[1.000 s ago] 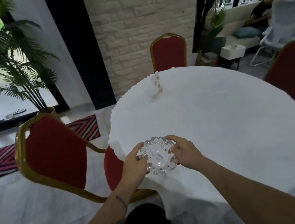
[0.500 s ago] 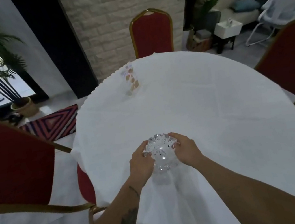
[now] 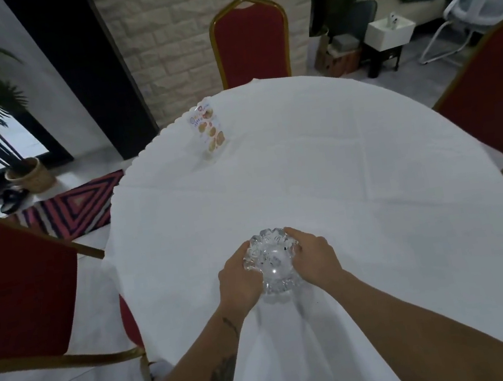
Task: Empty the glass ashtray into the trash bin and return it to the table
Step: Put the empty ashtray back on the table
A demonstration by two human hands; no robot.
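Both hands on clear scalloped glass ashtray, lower centre of frame: left hand & right hand clasp its sides, over round white-clothed table near edge.

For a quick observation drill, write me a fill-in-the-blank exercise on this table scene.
1. The glass ashtray is held between ____ hands.
2. The tablecloth on the round table is ____ in colour.
3. The chairs around the table have ____ upholstery.
4. The menu card stands on the table's far ____ side.

Missing words: two; white; red; left
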